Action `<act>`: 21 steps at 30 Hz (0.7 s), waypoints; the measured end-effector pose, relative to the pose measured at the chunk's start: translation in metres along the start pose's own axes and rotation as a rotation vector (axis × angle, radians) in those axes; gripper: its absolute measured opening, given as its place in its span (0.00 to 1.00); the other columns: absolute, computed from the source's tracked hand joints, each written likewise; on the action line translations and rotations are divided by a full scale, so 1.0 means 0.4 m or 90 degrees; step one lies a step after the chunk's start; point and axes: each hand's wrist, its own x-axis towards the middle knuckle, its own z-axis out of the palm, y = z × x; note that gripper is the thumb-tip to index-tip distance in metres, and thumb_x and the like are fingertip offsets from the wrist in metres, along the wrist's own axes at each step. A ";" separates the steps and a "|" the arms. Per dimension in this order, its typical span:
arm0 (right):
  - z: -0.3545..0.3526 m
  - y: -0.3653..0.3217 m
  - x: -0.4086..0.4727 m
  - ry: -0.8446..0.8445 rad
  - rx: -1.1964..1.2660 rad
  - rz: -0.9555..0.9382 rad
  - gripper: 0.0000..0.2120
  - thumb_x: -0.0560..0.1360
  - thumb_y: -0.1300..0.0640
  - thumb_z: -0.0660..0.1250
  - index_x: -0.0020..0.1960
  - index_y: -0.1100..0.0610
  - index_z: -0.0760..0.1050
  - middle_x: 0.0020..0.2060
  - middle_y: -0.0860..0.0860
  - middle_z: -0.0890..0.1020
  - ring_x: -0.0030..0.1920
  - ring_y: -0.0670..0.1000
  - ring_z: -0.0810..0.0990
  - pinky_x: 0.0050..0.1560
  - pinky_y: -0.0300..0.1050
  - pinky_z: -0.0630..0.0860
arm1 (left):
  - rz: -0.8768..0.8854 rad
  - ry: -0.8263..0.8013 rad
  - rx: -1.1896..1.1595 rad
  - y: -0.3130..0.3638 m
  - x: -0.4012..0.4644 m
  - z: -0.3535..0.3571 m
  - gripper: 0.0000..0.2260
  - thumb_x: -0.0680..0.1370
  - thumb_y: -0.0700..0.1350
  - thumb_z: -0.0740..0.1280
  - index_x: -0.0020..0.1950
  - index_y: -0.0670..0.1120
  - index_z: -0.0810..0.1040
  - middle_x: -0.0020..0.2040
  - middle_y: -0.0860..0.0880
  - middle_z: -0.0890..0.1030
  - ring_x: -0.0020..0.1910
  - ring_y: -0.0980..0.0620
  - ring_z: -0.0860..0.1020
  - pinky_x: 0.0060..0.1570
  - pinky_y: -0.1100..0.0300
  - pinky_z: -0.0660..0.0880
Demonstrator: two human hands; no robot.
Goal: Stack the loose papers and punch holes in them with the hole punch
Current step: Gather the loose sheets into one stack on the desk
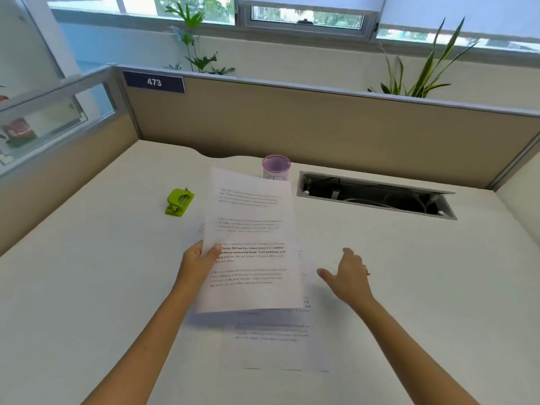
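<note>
1. holding a printed sheet (251,238) by its left edge, the left hand (198,261) pinches it with the thumb on top, lifted and tilted above the desk (87,287).
2. right hand (347,276) hovers just right of the sheet, fingers spread wide, holding nothing; a ring shows on one finger.
3. more papers (277,343) lie flat on the desk under and below the raised sheet, edges not lined up.
4. green punch (179,202) sits on the desk to the left of the sheet, apart from both hands.
5. purple cup (276,168) stands behind the sheet's top edge, near a cable tray (377,195).
</note>
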 end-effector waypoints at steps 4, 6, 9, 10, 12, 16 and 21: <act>0.084 -0.010 -0.028 -0.027 -0.066 0.017 0.38 0.70 0.40 0.68 0.68 0.64 0.59 0.62 0.61 0.68 0.65 0.62 0.67 0.58 0.52 0.70 | -0.052 -0.026 0.017 -0.073 -0.015 -0.020 0.08 0.78 0.46 0.65 0.55 0.48 0.79 0.48 0.49 0.84 0.46 0.47 0.83 0.40 0.57 0.80; 0.110 -0.018 -0.038 -0.013 -0.109 0.000 0.35 0.71 0.40 0.68 0.65 0.63 0.61 0.60 0.60 0.68 0.63 0.62 0.67 0.54 0.50 0.72 | -0.061 -0.060 0.026 -0.100 -0.019 -0.030 0.06 0.78 0.46 0.66 0.53 0.50 0.79 0.49 0.49 0.84 0.48 0.48 0.83 0.44 0.54 0.80; 0.149 -0.026 -0.048 0.002 -0.180 -0.024 0.29 0.73 0.47 0.68 0.62 0.64 0.63 0.59 0.62 0.69 0.61 0.64 0.69 0.58 0.50 0.71 | -0.058 -0.090 0.051 -0.124 -0.017 -0.041 0.06 0.77 0.47 0.66 0.53 0.52 0.79 0.50 0.49 0.84 0.48 0.47 0.83 0.50 0.50 0.80; 0.163 -0.028 -0.049 0.014 -0.187 -0.030 0.26 0.72 0.50 0.68 0.61 0.65 0.64 0.58 0.64 0.70 0.60 0.66 0.70 0.59 0.51 0.71 | -0.054 -0.096 0.058 -0.127 -0.016 -0.043 0.07 0.77 0.47 0.66 0.54 0.51 0.80 0.50 0.49 0.84 0.48 0.48 0.83 0.51 0.49 0.79; 0.179 -0.036 -0.048 0.025 -0.189 -0.017 0.23 0.72 0.55 0.69 0.59 0.67 0.66 0.56 0.67 0.72 0.59 0.68 0.71 0.58 0.54 0.72 | -0.047 -0.107 0.068 -0.132 -0.012 -0.045 0.10 0.77 0.48 0.66 0.57 0.49 0.79 0.51 0.49 0.84 0.49 0.48 0.83 0.52 0.47 0.79; 0.174 -0.062 -0.029 -0.011 -0.186 0.043 0.20 0.73 0.59 0.66 0.59 0.65 0.64 0.58 0.64 0.72 0.61 0.66 0.70 0.61 0.52 0.71 | -0.046 -0.120 0.078 -0.138 -0.001 -0.053 0.11 0.77 0.48 0.66 0.58 0.48 0.79 0.52 0.49 0.84 0.50 0.49 0.83 0.53 0.47 0.79; 0.142 -0.064 -0.010 -0.029 0.054 0.148 0.28 0.66 0.62 0.74 0.60 0.65 0.63 0.56 0.60 0.71 0.52 0.61 0.75 0.44 0.48 0.71 | -0.055 -0.146 0.058 -0.141 0.004 -0.061 0.10 0.78 0.46 0.66 0.58 0.47 0.79 0.53 0.49 0.84 0.50 0.49 0.83 0.53 0.47 0.79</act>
